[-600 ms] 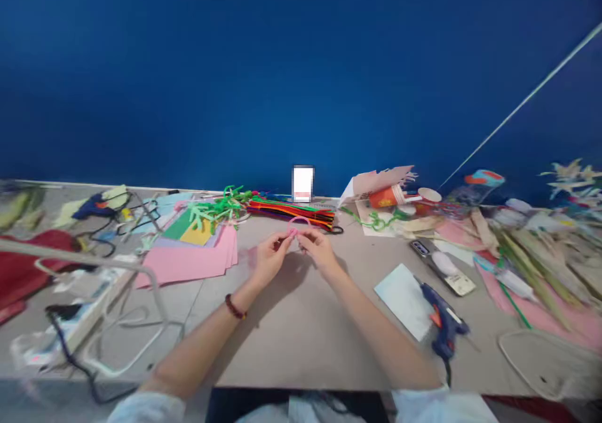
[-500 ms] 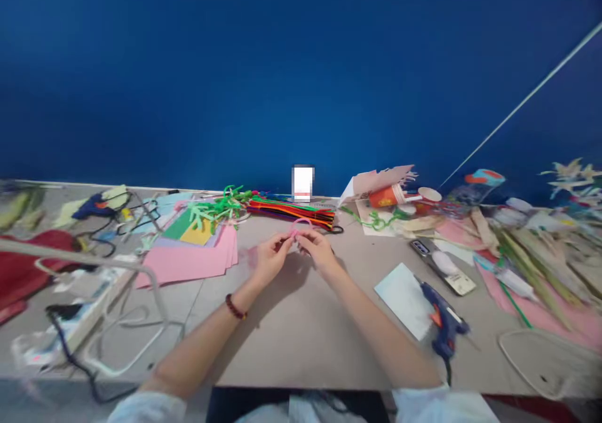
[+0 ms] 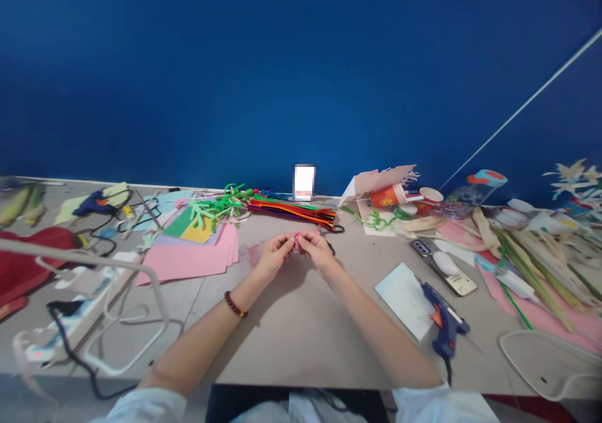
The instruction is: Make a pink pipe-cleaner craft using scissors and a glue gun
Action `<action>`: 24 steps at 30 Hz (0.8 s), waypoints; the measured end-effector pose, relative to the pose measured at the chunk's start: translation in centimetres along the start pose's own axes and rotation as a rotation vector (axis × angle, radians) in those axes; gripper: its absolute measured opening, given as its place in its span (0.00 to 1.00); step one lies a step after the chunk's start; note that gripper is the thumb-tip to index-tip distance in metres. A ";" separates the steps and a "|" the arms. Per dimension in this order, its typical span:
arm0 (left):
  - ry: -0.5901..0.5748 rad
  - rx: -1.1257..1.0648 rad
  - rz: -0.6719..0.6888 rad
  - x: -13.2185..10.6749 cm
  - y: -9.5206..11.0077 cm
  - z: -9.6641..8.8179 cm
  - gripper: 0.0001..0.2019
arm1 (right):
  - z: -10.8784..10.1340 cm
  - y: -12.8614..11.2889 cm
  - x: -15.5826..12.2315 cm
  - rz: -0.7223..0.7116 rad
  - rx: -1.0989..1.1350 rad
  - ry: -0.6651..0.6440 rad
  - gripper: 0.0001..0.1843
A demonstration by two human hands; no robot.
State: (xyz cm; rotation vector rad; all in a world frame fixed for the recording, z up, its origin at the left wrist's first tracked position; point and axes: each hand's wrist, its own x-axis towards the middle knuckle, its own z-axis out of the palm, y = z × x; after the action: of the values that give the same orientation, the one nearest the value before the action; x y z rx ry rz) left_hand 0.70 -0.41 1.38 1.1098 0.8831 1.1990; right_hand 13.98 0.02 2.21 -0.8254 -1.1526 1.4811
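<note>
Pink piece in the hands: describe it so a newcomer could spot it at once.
Below the blue wall, find the grey table. Near the picture's centre, both hands come together in front of the bundle of coloured stems. The small pink piece is pinched between them, unlike the flat pink sheets lying to the left.

Deep-blue wall (image 3: 301,65) filling the upper half of the view; surface smooth, brightest about its middle and darkening toward the upper corners, most strongly at right; 1 thin pale line (image 3: 521,105) slanting upward across the right side to the frame's edge, whether cord or seam unclear; narrow white strip (image 3: 42,181) along the wall's foot, clearest at far left; below it, grey-beige tabletop (image 3: 305,329) spanning the full width, with 1 fine seam (image 3: 192,300) at left and 2 small dark spots (image 3: 543,380) near the front edge; light soft, shadows diffuse.
</note>
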 end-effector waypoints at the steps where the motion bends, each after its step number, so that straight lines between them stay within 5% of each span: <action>1: -0.007 -0.030 -0.016 0.0 0.0 0.0 0.16 | 0.0 0.0 0.0 0.013 0.013 0.000 0.18; 17: -0.069 -0.089 -0.021 -0.3 0.3 0.5 0.15 | -0.4 -0.2 0.0 0.255 0.445 0.035 0.08; 24: -0.034 -0.109 -0.046 0.5 0.1 -0.5 0.14 | -0.2 0.4 0.1 0.186 0.292 0.070 0.12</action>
State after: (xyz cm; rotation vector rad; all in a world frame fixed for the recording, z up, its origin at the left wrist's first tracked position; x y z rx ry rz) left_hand 0.26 0.17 1.38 1.0139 0.8036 1.1737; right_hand 14.04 0.19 1.78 -0.7891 -0.7994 1.7109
